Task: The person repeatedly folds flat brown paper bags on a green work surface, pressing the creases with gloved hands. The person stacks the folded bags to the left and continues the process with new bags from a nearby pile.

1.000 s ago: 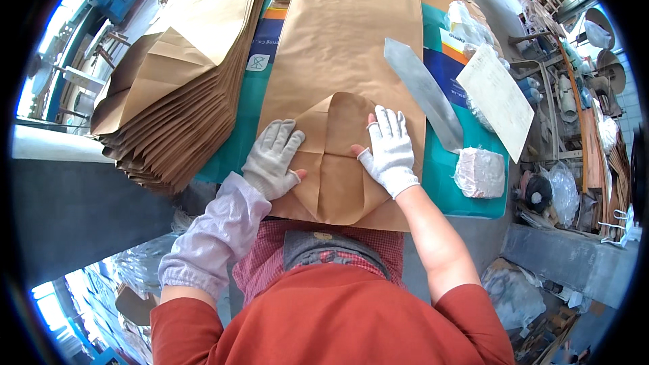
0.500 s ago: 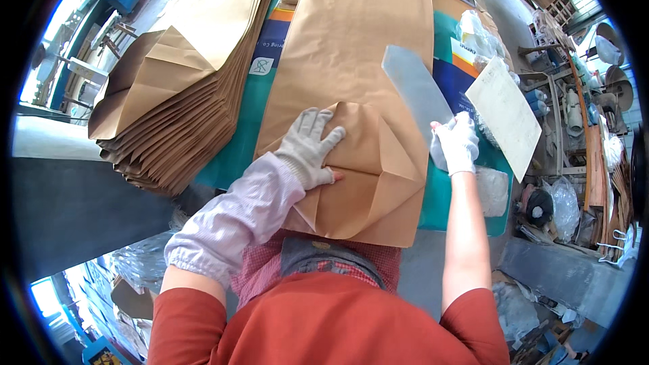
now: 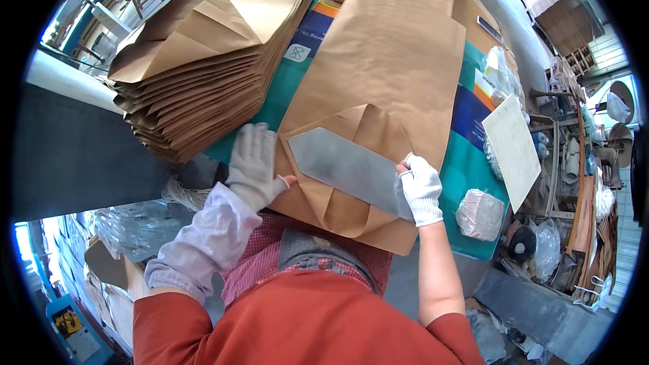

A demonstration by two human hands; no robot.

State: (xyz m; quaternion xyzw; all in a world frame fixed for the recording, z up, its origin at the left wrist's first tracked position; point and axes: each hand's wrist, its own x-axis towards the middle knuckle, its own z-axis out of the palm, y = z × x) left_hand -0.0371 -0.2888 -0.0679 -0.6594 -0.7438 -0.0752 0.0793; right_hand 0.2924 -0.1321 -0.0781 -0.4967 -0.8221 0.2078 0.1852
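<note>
A large brown paper bag [image 3: 399,47] lies flat before me, its folded bottom end nearest my body. Across that folded end rests a translucent, pointed flat plastic sheet [image 3: 345,165]. My right hand [image 3: 420,189], in a white glove with bare fingertips, grips the sheet's right end. At the bag's left edge is my left hand [image 3: 252,165], gloved too, fingers stretched out and thumb apart, holding nothing. Just beyond it stands a thick stack of folded brown paper bags [image 3: 203,61], the top one with its end folded into a diamond shape.
Under the bag is a green and blue printed sheet [image 3: 466,155]. To the right are a pale square board [image 3: 512,152], a plastic-wrapped block [image 3: 480,214], a crumpled clear bag [image 3: 499,71] and a phone [image 3: 489,29]. Cluttered shelving [image 3: 564,142] stands farther right.
My right hand has brought the plastic sheet leftward from beside the bag onto its folded end. My left hand has slid left, off the fold to the bag's edge. The view has shifted.
</note>
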